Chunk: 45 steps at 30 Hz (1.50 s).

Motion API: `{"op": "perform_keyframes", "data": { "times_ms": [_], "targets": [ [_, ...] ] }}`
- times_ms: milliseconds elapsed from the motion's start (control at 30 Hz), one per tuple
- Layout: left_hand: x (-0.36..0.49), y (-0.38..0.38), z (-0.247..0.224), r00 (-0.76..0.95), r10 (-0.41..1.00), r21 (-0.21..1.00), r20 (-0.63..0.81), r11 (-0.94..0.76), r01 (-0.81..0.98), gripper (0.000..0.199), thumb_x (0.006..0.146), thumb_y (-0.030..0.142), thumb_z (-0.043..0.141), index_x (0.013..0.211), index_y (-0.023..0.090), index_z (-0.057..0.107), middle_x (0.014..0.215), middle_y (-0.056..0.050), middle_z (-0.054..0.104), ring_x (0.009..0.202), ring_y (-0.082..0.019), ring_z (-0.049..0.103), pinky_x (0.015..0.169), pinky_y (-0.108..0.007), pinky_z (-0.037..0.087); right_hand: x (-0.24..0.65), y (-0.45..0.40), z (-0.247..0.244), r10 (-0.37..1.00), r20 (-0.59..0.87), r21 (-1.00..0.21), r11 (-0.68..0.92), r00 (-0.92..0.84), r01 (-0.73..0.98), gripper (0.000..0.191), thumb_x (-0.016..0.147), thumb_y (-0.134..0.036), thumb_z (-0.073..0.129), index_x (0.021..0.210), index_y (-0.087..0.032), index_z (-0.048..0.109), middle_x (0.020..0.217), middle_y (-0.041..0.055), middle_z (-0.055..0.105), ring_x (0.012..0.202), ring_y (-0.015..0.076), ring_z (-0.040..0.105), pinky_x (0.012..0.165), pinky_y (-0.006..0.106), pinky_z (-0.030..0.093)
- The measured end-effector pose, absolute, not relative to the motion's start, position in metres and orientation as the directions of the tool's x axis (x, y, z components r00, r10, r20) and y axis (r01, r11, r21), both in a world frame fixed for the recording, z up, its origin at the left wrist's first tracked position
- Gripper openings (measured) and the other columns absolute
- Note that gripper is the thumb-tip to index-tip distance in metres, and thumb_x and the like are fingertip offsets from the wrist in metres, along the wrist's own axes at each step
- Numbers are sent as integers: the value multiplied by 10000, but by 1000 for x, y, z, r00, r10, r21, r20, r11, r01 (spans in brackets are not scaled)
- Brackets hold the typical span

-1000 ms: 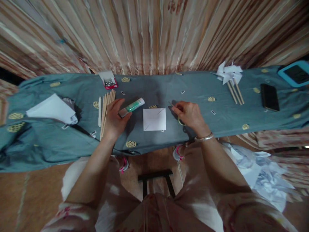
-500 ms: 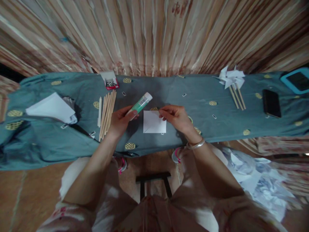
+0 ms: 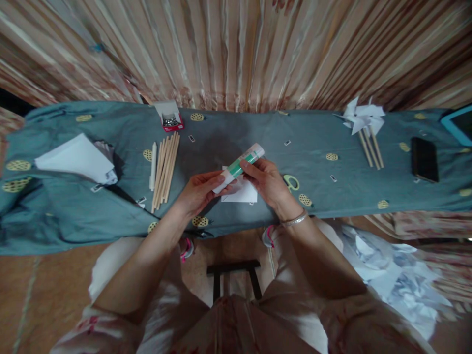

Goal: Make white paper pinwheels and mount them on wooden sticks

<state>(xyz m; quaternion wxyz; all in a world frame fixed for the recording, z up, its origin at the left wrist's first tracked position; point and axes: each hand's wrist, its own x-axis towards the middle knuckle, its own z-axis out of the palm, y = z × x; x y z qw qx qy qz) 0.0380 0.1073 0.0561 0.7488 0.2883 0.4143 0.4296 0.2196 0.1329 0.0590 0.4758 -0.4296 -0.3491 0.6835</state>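
A white and green glue stick is held at a slant above the middle of the table, both hands closed on it. My left hand grips its lower white end. Around the upper part, my right hand has its thumb across the green band. Under the glue stick a square white sheet of paper lies on the cloth, partly covered by the hands. Just right of my right hand show the yellow-green handles of scissors.
On the blue-green tablecloth, wooden sticks, a white pen, a red box of small metal pieces and white paper lie left. Paper pinwheels, a phone and a blue-framed device lie right.
My right hand has left the paper and taken hold of the glue stick. The left hand has moved right and brought the glue stick over the paper. The scissors' handles are more exposed.
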Motion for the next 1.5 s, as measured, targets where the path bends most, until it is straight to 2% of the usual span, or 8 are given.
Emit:
{"op": "perform_keyframes", "data": {
  "times_ms": [100, 200, 300, 400, 600, 733, 900, 1500],
  "targets": [
    [30, 107, 52, 187, 919, 891, -348, 386, -239, 409, 666, 417, 868, 969, 154, 790, 938, -98, 785, 739, -161, 700, 776, -316, 583, 226, 137, 62, 944, -310, -868, -330, -115, -372, 404, 610, -493, 888, 713, -182, 651, 613, -47, 642, 557, 71, 608, 499, 172, 454],
    [20, 109, 39, 41, 993, 974, -111, 101, 204, 371, 775, 405, 769, 1060, 169, 763, 1001, -89, 778, 927, -230, 715, 895, -375, 559, 231, 137, 63, 920, -369, -833, -392, -135, -391, 403, 649, -502, 863, 738, -185, 632, 590, -43, 645, 546, 82, 639, 469, 163, 457],
    [14, 114, 25, 170, 975, 767, 140, -215, 605, 298, 881, 301, 643, 1138, 173, 723, 1157, -94, 742, 1089, -250, 670, 999, -429, 517, 234, 134, 62, 903, -390, -819, -429, -179, -381, 415, 626, -494, 877, 763, -179, 644, 627, -27, 681, 543, 81, 641, 488, 164, 492],
    [14, 116, 22, 318, 916, 558, 244, -401, 727, 295, 940, 242, 547, 1185, 152, 683, 1280, -136, 684, 1177, -273, 619, 1025, -476, 500, 236, 130, 59, 904, -371, -851, -422, -211, -312, 439, 591, -494, 891, 806, -178, 677, 650, -25, 684, 547, 80, 622, 515, 183, 507],
    [34, 93, 28, 488, 794, 341, 364, -601, 723, 332, 1007, 269, 446, 1294, 235, 609, 1431, -131, 571, 1428, -280, 419, 1181, -551, 327, 245, 129, 53, 996, -88, -994, -86, -18, 67, 390, 684, -512, 822, 734, -215, 574, 619, -58, 579, 537, 86, 516, 516, 238, 424],
    [49, 74, 20, 597, 738, 317, 314, -675, 667, 443, 968, 404, 555, 1370, 217, 567, 1464, -187, 513, 1464, -377, 349, 1158, -656, 298, 250, 124, 47, 999, -29, -927, -21, -14, 375, 342, 773, -493, 749, 794, -220, 545, 662, -45, 580, 567, 105, 509, 554, 269, 415],
    [53, 69, 9, 597, 765, 336, 241, -643, 688, 510, 940, 438, 601, 1398, 221, 549, 1516, -194, 457, 1469, -400, 330, 1156, -659, 298, 247, 117, 52, 999, 24, -773, 40, -34, 633, 324, 791, -482, 720, 806, -226, 522, 639, -44, 559, 569, 128, 500, 574, 297, 384],
    [52, 67, 7, 584, 788, 409, 198, -607, 681, 508, 934, 426, 613, 1393, 218, 550, 1575, -189, 384, 1483, -397, 301, 1160, -639, 304, 243, 117, 50, 998, -1, -745, 42, -64, 665, 361, 829, -556, 677, 934, -238, 543, 643, -29, 577, 587, 176, 545, 636, 349, 457]
  ]
}}
